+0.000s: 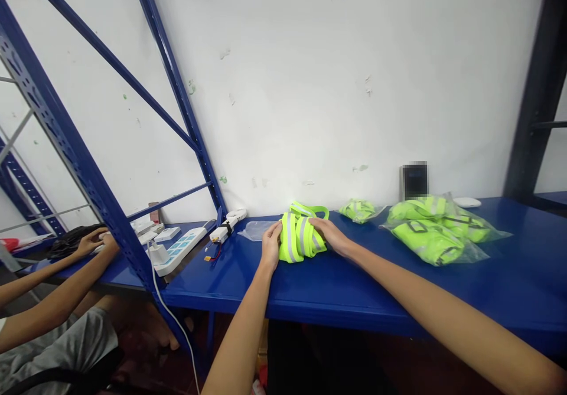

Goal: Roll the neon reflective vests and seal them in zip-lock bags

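Both hands were on the folded hi-vis vest point(297, 237), which sat on the blue bench point(354, 289) near its middle, just ahead of the wall. The left hand point(271, 242) pressed against the bundle's left side, fingers wrapped onto it; the right hand point(328, 233) lay on its right side and top, fingers curled over the grey reflective bands. So both were grasping the vest from opposite sides, squeezing it into a compact roll, not lifted. A yellow strap loop stuck up behind the bundle, not tucked in. Judging from layout: fold looked mostly done, bagging not started. An empty clear bag point(256, 229) lay flat on the bench just left of the vest, touching or nearly touching the left hand; can't tell which. To the right, well apart, a pile of bagged vests point(436, 229) sat already sealed in plastic, and a smaller loose vest bundle point(358, 209) lay behind near the wall, whether bagged or not I couldn't tell. So several units looked finished, one in hand, at least one possibly pending. Further left: a power strip point(179, 248), a small white device with wires point(221, 235), and the blue rack upright point(84, 165). Another person's hand point(91, 241) rested on a dark item at the far left bench, separate from this work.
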Tool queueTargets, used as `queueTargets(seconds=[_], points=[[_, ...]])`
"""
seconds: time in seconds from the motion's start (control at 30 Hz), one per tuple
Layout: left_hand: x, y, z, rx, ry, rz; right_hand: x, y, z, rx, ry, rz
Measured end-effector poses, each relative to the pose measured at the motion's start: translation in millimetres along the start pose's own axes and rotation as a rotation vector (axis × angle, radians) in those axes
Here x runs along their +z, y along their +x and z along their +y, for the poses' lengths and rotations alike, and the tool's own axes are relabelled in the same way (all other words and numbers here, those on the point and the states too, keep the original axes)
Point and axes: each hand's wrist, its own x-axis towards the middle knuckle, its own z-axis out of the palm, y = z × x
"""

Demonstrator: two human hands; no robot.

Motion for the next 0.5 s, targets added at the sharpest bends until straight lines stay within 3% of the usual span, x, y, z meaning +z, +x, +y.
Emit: queueTargets(seconds=[0.23, 0.5], points=[[4.4, -6.0, 6.9, 0.166, 0.237, -0.093, -1.4, -0.7, -8.3, -0.091, 0.045, 0.078], [6.0, -15.4, 11.1, 0.248, 0.256, -0.017, -4.0, 0.9, -16.4, -0.351, -0.19, 0.142]])
